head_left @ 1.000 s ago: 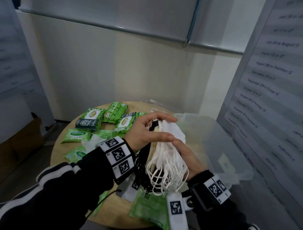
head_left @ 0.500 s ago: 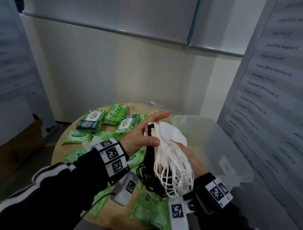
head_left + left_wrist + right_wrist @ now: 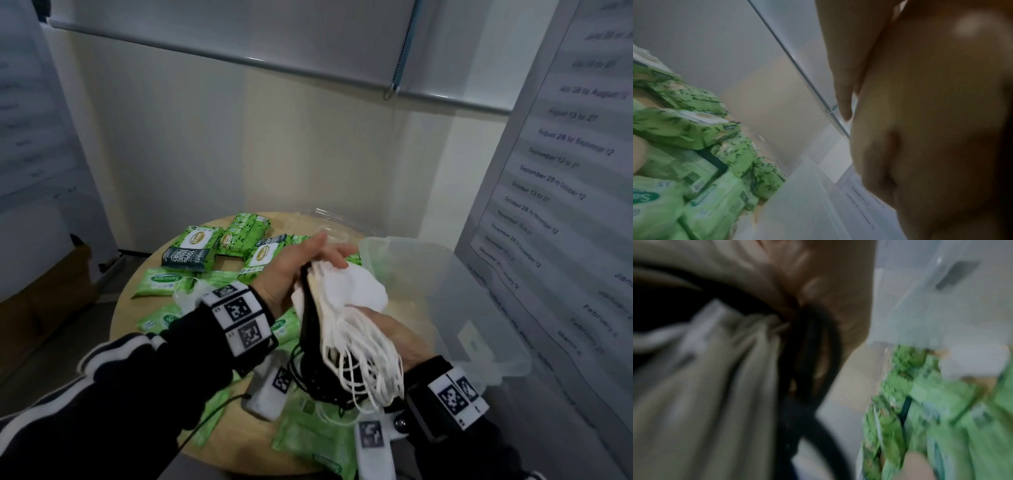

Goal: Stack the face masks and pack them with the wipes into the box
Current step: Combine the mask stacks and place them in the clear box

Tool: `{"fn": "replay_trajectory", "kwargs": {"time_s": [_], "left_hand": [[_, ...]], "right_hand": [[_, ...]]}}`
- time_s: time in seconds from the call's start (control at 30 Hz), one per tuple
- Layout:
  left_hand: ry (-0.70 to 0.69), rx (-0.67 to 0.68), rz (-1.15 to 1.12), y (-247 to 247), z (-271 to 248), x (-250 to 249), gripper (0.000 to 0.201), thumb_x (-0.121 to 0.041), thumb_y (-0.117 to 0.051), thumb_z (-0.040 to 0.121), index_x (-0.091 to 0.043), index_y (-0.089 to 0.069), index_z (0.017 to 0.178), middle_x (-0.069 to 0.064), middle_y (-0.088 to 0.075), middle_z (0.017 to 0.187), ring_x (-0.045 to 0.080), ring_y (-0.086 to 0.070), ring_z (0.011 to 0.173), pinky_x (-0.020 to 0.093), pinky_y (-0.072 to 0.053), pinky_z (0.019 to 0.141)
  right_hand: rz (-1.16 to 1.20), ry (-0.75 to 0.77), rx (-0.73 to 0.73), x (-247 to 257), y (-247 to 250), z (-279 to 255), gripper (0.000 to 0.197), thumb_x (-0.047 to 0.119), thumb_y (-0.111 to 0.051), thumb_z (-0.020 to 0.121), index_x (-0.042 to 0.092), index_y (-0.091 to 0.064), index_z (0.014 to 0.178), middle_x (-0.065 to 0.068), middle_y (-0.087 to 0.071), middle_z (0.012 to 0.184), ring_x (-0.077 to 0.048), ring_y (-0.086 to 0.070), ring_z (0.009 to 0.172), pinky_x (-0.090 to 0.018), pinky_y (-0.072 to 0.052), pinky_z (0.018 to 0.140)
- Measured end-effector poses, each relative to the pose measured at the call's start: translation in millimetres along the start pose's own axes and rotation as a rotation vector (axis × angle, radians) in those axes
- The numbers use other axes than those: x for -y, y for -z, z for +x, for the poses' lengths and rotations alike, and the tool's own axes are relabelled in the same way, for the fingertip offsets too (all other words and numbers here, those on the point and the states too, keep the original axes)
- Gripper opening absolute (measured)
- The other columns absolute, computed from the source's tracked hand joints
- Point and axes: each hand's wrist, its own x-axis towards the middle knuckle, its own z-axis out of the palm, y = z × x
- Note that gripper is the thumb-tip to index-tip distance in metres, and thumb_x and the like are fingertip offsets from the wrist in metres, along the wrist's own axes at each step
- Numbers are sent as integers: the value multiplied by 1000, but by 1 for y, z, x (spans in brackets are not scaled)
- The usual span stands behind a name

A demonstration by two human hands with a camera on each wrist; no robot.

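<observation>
**Mia:** So, what are the hands doing?

**Ben:** Both hands hold one bunch of masks. The right hand is under the bunch and grips it from below. The left hand lies against the bunch on the far side, fingers fairly straight, thumb tucked on the masks. It looks more like pressing than grabbing.

**Mia:** What do the masks look like?

**Ben:** White ones lie on top and black ones sit behind them. The ear loops hang down toward the person. The bunch runs long from the loops near the wrist up to the white part by the left fingertips.

**Mia:** Where is the box?

**Ben:** The clear box sits just to the right of the hands, open on top. The white end of the bunch is already close to its near wall. The right hand is nearer to it, so I think that hand can carry the bunch over.

**Mia:** And the wipes?

**Ben:** The green wipes packs lie spread on the round table, to the left and below the hands. None show inside the box yet.
</observation>
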Motion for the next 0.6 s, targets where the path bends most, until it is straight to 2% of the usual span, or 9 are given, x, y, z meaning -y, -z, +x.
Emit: {"fn": "replay_trajectory", "kwargs": {"time_s": [0.03,0.1,0.13,0.2,0.27,0.37,0.47,0.53,0.6], "left_hand": [[85,6,-5,5,0,-2,64,-70,-75,43,-18,-74,81,6,-68,113,26,-59,110,39,-44,97],[227,22,71,17,0,-3,79,-64,-80,37,-19,-69,101,7,-67,114,27,-60,110,41,-45,97],[312,61,128,20,-2,-3,79,-57,-84,35,-19,-68,102,6,-70,108,25,-62,104,42,-47,95],[477,223,260,20,-9,-1,63,-35,-88,41,-14,-66,97,4,-73,93,19,-69,86,34,-56,78],[565,236,372,16,-13,1,57,-15,-86,48,-8,-64,100,4,-73,88,18,-70,78,29,-57,63],[511,0,333,22,-11,0,59,-5,-82,48,-1,-62,103,9,-73,86,23,-70,75,31,-57,55],[419,-128,217,31,-8,-3,51,-3,-81,50,-2,-63,98,9,-74,86,23,-71,75,32,-57,57],[385,-125,183,32,-8,-1,61,-4,-87,47,-3,-64,103,10,-73,95,25,-71,84,35,-58,64],[374,-110,138,31,-8,0,62,-6,-83,49,-5,-64,108,11,-72,102,26,-70,91,37,-58,68]], "right_hand": [[65,-16,30,2,2,-2,38,-10,-81,52,-2,-73,88,-20,-72,81,-27,-71,69,-33,-57,56],[-79,3,49,1,14,3,45,-7,-66,70,3,-62,113,-20,-69,106,-32,-68,94,-42,-57,77],[-178,20,44,2,17,6,49,-7,-63,73,5,-57,120,-20,-66,115,-33,-65,104,-45,-54,86],[-338,1,83,4,15,14,56,-6,-66,72,9,-55,125,-17,-63,121,-33,-60,113,-47,-49,94],[-468,0,31,9,13,21,58,2,-76,63,9,-59,119,-13,-67,115,-28,-64,107,-41,-52,90],[-427,10,-96,4,23,24,63,8,-79,56,2,-59,115,-16,-70,107,-28,-68,93,-38,-56,81],[-352,102,-171,-3,29,23,65,12,-79,46,-2,-63,107,-16,-72,98,-25,-69,83,-33,-56,72],[-344,194,-266,-5,29,24,54,10,-75,47,-1,-66,99,-8,-74,81,-19,-70,70,-28,-56,62],[-307,297,-361,-3,28,26,52,9,-68,51,-3,-64,101,-1,-73,70,-13,-69,62,-25,-55,56]]}}
